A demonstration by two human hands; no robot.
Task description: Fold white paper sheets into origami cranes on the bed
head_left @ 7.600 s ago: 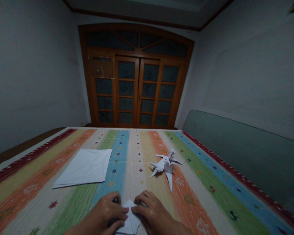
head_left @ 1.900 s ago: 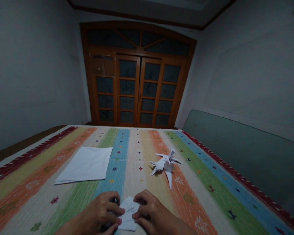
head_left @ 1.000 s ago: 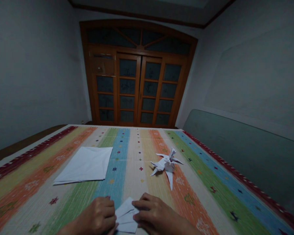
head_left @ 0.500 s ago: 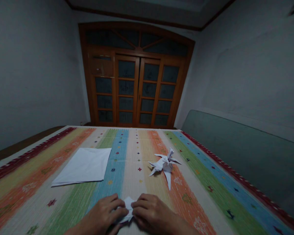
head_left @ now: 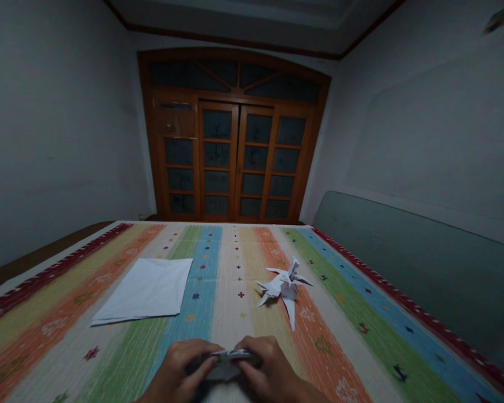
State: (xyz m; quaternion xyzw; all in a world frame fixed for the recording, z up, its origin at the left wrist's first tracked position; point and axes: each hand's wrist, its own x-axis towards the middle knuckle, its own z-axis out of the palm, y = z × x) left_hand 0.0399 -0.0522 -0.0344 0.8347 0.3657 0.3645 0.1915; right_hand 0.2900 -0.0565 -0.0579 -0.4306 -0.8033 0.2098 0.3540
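Between my two hands, low in the head view, is a small folded piece of white paper. My left hand pinches its left side, thumb on the near face and fingers behind. The right side is gripped the same way by my right hand. The paper is tilted up, its top edge showing as layered folds; the fingers cover both its ends. Farther off to the right, a folded white origami figure with several pointed limbs rests on the cloth. At the left lies a flat stack of white paper sheets.
A striped, multicoloured tablecloth covers the table. Along the right side stands a pale green padded bench back. Beyond the far edge are wooden doors with glass panes, between white walls.
Both hands have turned the folded paper up from the table, so its near face and top edge show. My thumbs are now on the near side. The view has tilted slightly upward.
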